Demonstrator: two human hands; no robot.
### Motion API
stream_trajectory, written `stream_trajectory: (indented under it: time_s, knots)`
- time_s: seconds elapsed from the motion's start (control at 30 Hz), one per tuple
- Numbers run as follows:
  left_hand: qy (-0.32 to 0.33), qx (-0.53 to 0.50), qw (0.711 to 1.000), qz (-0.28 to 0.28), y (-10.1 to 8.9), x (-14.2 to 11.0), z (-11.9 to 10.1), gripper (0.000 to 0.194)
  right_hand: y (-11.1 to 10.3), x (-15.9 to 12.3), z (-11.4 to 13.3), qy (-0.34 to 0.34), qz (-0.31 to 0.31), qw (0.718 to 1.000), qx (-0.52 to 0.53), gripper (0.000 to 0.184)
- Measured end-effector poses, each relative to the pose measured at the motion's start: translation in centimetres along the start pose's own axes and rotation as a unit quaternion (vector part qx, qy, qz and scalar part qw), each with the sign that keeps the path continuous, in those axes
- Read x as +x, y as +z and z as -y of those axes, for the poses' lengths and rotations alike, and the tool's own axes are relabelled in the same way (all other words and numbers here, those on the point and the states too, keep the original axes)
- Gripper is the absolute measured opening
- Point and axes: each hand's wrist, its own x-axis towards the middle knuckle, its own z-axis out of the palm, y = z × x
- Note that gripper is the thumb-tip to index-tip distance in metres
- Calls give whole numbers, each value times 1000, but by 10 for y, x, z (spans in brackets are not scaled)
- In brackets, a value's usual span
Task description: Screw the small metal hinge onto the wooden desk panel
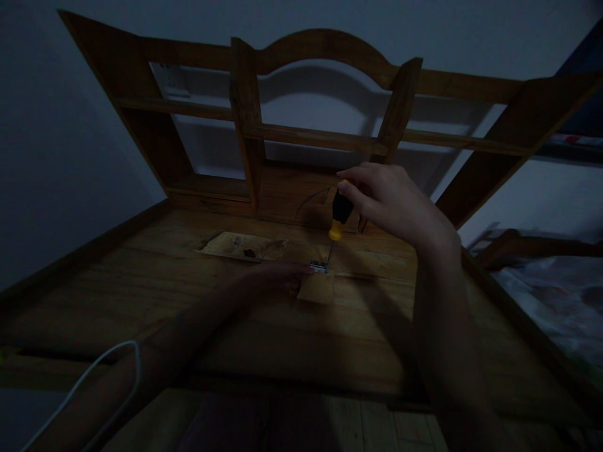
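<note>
My right hand [391,201] is closed round the black and yellow handle of a screwdriver [338,220], held upright with its thin shaft pointing down. The tip meets a small metal fitting [319,268] at the edge of a small light wooden block [316,289] on the wooden surface [188,301]. My left hand [277,276] lies low on the wood with its fingertips pressed against the fitting and block. The scene is dim.
A wooden headboard-like frame [325,50] with posts and rails stands against the white wall behind. A pale strip of wood [245,246] lies on the boards. A white cable [103,370] loops over my left forearm. Crumpled fabric [556,301] lies at the right.
</note>
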Motion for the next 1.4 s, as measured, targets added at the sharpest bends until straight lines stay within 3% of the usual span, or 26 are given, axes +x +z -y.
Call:
stream_trajectory:
  time_s: [0.1,0.3,0.43,0.7,0.97,1.4]
  knots:
    - [-14,-20,999,31,-4,4,3,29,3,1,2,17,-1,1000,-7,29]
    - [-9,-33,999,32,-2,3,2,19,3,0,7,64,3,996,-66,43]
    - [-10,-38,999,26,-3,4,2,24,-2,-3,6,48,41,997,-32,40]
    - [-15,-25,999,14,1,1,-1,30,1,-1,4,51,21,998,-9,33]
    - [-15,-33,999,25,-2,2,0,35,-6,-2,-7,22,48,997,50,34]
    - [-18,-13,1000,10,-2,3,1,18,-2,-3,-12,36,16,999,30,29]
